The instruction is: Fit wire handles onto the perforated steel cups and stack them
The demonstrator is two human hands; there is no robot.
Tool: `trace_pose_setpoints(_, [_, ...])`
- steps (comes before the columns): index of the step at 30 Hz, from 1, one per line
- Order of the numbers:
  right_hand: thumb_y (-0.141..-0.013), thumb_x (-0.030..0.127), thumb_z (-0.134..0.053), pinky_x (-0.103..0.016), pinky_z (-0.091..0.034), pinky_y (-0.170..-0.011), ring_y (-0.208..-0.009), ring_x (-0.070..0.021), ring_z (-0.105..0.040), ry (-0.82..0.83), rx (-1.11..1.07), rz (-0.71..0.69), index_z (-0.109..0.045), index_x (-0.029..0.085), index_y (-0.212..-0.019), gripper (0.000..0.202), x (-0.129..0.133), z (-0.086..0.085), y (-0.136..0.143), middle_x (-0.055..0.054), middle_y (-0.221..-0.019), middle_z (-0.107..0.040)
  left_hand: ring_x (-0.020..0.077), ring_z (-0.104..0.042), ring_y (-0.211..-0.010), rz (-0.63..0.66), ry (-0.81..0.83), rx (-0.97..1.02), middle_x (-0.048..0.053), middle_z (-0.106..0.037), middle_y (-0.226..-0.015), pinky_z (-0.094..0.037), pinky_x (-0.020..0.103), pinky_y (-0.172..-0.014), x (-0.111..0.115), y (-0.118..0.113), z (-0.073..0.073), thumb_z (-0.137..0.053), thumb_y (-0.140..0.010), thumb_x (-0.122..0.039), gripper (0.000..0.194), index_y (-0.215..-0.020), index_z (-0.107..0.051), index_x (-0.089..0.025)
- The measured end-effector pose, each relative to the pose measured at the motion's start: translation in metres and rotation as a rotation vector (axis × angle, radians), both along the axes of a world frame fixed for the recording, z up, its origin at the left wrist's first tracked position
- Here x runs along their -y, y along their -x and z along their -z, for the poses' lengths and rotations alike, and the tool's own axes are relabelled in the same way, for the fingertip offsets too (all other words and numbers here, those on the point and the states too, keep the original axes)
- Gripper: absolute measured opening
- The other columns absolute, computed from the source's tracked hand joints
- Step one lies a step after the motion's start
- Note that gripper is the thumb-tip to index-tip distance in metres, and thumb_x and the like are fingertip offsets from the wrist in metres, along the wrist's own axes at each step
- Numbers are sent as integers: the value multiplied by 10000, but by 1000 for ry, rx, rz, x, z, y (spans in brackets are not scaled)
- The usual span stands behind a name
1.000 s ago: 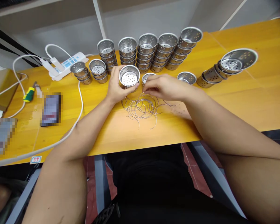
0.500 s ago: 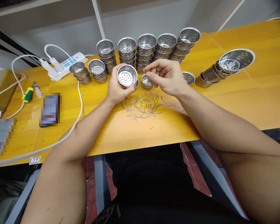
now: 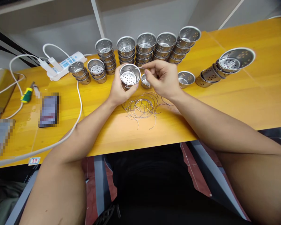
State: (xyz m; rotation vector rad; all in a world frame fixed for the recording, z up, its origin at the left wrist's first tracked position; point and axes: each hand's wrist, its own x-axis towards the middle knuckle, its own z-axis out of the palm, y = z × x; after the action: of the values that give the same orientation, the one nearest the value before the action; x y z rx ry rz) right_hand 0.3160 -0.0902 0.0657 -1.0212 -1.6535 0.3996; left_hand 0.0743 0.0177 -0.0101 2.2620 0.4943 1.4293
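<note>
With thumb and forefinger pressed together, pinches a thin wire (image 3: 140,67) in the right hand (image 3: 164,78), near the held cup's (image 3: 129,76) 2 o'clock rim. With fingers and thumb curled around the perforated wall, grips that cup in the left hand (image 3: 118,89). Relative to it, shows loose wires (image 3: 142,107) at 5 o'clock on the yellow table (image 3: 112,131), a small cup (image 3: 145,83) at 4, a leaning stack (image 3: 210,73) at 3, tall stacks (image 3: 145,50) from 11 to 2, and short stacks (image 3: 97,70) at 9.
</note>
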Motion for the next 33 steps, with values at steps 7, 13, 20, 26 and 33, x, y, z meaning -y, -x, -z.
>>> trace_pose_setpoints(7, [-1168,724,-829,-435,-668,-795,-745,-213,-601,-7,16,49,-914,250,-1312,503,8,-5,10,-18,-814,-635,401,-747,-1583,17,-49,11,114,-690,-1620,-591,675,-1468,-2,1,1,-968,-930,-967,1047,-1709,-571,-390])
trace_pose_setpoints(13, [-1107,678,-886,-419,-630,-792,-775,-237,-626,88,-4,42,-909,279,-1203,411,23,-18,17,-14,-763,-599,375,-810,-1529,-23,9,2,103,-721,-1585,-673,672,-1372,1,-5,5,-885,-940,-1050,1085,-1702,-491,-386])
trace_pose_setpoints(20, [-1078,701,-879,-415,-545,-778,-761,-239,-555,114,13,72,-874,288,-1137,417,20,-18,16,-11,-764,-559,409,-767,-1658,18,-28,-81,157,-678,-1713,-640,673,-1445,9,-8,-2,-911,-982,-983,1145,-1808,-398,-379])
trace_pose_setpoints(26, [-1110,710,-850,-436,-608,-806,-750,-243,-579,77,42,110,-908,278,-1122,437,16,-14,16,-40,-779,-641,430,-729,-1678,46,-52,-75,138,-655,-1695,-600,682,-1468,7,-8,2,-967,-883,-1023,1275,-1826,-378,-400])
trace_pose_setpoints(33, [-1102,684,-875,-458,-642,-826,-753,-256,-574,99,29,123,-912,299,-1143,389,18,-12,20,-31,-764,-611,394,-784,-1570,27,-17,-72,121,-666,-1624,-651,641,-1389,9,-10,2,-879,-892,-1095,1218,-1774,-413,-397])
